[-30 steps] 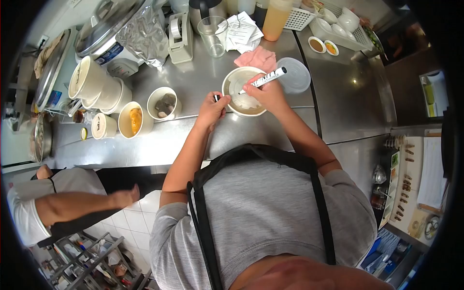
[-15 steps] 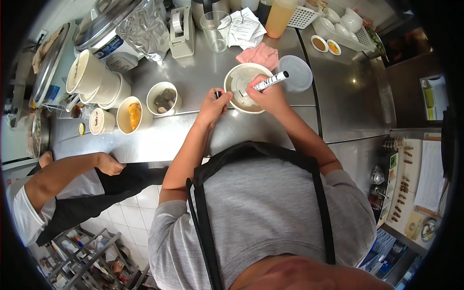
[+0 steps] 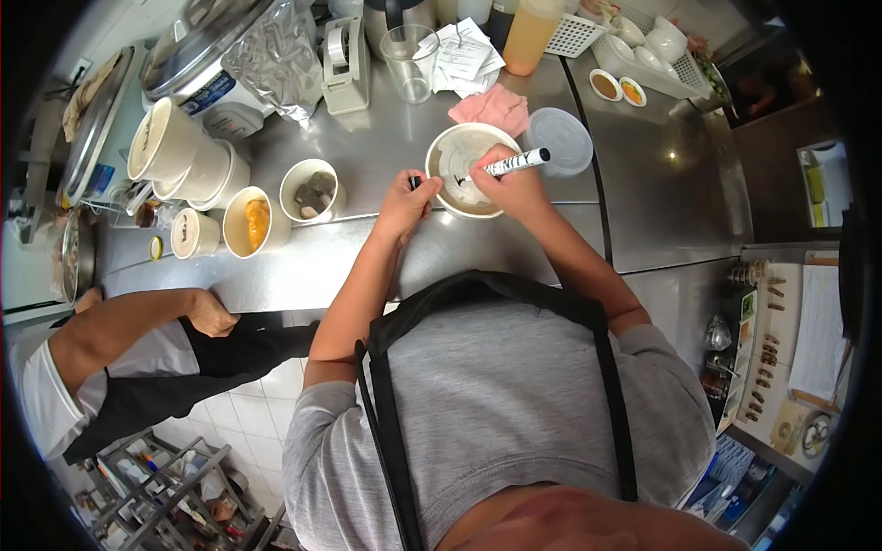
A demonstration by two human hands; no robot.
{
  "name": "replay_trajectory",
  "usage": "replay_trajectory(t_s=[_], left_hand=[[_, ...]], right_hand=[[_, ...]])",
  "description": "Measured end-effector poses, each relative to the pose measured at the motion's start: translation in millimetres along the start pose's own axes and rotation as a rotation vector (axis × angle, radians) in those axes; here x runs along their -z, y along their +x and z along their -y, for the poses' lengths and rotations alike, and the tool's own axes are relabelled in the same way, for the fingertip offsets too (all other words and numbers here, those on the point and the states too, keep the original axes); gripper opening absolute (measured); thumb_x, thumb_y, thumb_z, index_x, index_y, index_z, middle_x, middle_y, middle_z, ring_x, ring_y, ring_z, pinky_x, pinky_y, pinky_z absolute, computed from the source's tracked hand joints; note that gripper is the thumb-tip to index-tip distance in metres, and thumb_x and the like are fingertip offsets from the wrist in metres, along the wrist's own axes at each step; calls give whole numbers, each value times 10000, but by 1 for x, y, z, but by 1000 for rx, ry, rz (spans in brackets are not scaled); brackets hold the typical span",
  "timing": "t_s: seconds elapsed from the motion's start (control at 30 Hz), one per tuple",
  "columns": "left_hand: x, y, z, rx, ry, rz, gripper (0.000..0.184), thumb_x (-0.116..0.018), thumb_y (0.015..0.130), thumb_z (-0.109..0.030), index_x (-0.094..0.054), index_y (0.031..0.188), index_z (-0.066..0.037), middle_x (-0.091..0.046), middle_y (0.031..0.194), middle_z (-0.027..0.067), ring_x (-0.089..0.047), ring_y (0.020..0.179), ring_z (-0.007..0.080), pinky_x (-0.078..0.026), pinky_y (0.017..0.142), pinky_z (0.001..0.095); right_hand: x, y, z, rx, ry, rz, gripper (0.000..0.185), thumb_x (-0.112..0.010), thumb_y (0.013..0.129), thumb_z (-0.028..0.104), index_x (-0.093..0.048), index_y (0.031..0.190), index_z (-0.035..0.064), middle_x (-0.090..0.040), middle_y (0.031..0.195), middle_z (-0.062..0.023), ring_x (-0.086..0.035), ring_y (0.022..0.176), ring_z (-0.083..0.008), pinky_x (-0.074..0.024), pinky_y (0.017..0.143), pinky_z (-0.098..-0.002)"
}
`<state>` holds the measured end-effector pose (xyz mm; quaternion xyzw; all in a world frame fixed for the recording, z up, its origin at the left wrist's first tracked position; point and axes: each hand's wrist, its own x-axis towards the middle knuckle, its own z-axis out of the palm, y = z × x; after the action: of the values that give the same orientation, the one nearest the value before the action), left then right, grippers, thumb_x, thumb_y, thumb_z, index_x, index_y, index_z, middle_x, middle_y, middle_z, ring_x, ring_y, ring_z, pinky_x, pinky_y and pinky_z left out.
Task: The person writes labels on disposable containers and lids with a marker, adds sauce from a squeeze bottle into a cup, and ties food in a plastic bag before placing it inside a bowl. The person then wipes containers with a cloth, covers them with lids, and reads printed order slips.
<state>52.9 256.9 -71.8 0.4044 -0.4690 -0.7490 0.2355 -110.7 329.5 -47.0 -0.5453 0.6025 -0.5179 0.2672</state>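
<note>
My right hand (image 3: 511, 186) grips a white marker (image 3: 517, 163) with black print, its tip down at the translucent lid of a round white bowl (image 3: 447, 197). Short dark marks show near the tip. My left hand (image 3: 405, 202) is closed on a small black cap (image 3: 415, 182) at the bowl's left edge. Behind the bowl lies a crumpled pink cloth (image 3: 491, 109), and a clear round lid (image 3: 559, 141) rests to its right. Left of my hands stand a cup with grey pieces (image 3: 314, 192), a cup with orange food (image 3: 257, 223) and a small lidded cup (image 3: 195, 233).
Stacked white tubs (image 3: 165, 151), foil (image 3: 276, 69), a tape dispenser (image 3: 345, 78), a clear cup (image 3: 410, 69), paper slips (image 3: 465, 57) and an orange bottle (image 3: 530, 41) line the back. A co-worker's arm (image 3: 138, 321) is at the counter's left front edge.
The marker has tilted lower to the right, and dark marks now show by its tip. The co-worker's arm at the left has moved up toward the counter edge.
</note>
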Motion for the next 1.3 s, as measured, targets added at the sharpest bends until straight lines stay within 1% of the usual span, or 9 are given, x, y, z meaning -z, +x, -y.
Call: replay_trajectory(t_s=[0.23, 0.33, 0.43, 0.53, 0.63, 0.93, 1.03, 1.13, 1.3], left_hand=[[0, 0, -1, 1, 15, -1, 320, -613, 745, -240, -395, 903, -67, -429, 590, -8, -396, 450, 72, -332, 402, 192], [0, 0, -1, -1, -1, 4, 317, -613, 745, -237, -396, 901, -66, -428, 589, -10, -396, 450, 72, -331, 402, 190], [0, 1, 0, 0, -2, 3, 313, -614, 744, -237, -398, 895, -68, -428, 588, -10, -394, 447, 72, -329, 401, 189], [0, 1, 0, -2, -25, 7, 308, -615, 742, -237, -399, 885, -72, -429, 587, -11, -395, 447, 71, -328, 400, 187], [0, 0, 0, -15, -41, -12, 333, -631, 730, -206, -396, 882, -26, -432, 598, 3, -390, 422, 75, -305, 372, 207], [0, 0, 0, -6, 5, -33, 324, -630, 732, -212, -410, 879, -26, -441, 593, 8, -399, 428, 78, -320, 377, 207], [1, 1, 1, -1, -14, -16, 317, -631, 730, -214, -416, 870, -27, -445, 595, 10, -402, 431, 79, -326, 380, 207], [1, 0, -2, 5, 29, 0, 290, -608, 747, -231, -410, 879, -64, -440, 587, -2, -402, 450, 77, -337, 404, 198], [1, 1, 1, 10, 9, -7, 286, -609, 746, -233, -406, 869, -74, -435, 574, -5, -397, 438, 76, -334, 397, 196]], right_hand=[[7, 2, 6, -21, -43, 8, 116, -608, 661, 96, -508, 638, 41, -524, 590, -18, -472, 545, -83, -386, 497, -259], [10, 8, 1, -62, 7, -35, 112, -615, 682, 67, -505, 676, 45, -510, 597, 9, -455, 542, -46, -375, 491, -208], [14, 11, 1, -83, 59, -19, 129, -624, 679, 79, -499, 668, 49, -508, 599, 14, -449, 543, -45, -370, 488, -208], [15, 10, -3, -37, -77, 32, 134, -623, 676, 80, -493, 664, 50, -503, 601, 17, -442, 543, -45, -367, 486, -209], [17, 10, -6, -81, -62, 21, 120, -612, 677, 73, -494, 669, 48, -494, 596, 18, -437, 542, -45, -365, 487, -210], [22, 11, -9, -28, -34, -66, 113, -584, 685, 56, -476, 652, 48, -474, 585, 19, -418, 530, -43, -347, 479, -210], [25, 7, -3, -52, -230, 6, 108, -579, 689, 48, -476, 655, 50, -467, 579, 20, -413, 525, -42, -341, 475, -208], [29, 13, -8, -18, -12, -87, 108, -578, 690, 47, -475, 655, 51, -455, 564, 26, -409, 518, -41, -336, 472, -205], [32, 13, -10, -23, -87, -51, 117, -583, 688, 58, -471, 655, 53, -458, 558, 28, -410, 522, -39, -335, 468, -207]])
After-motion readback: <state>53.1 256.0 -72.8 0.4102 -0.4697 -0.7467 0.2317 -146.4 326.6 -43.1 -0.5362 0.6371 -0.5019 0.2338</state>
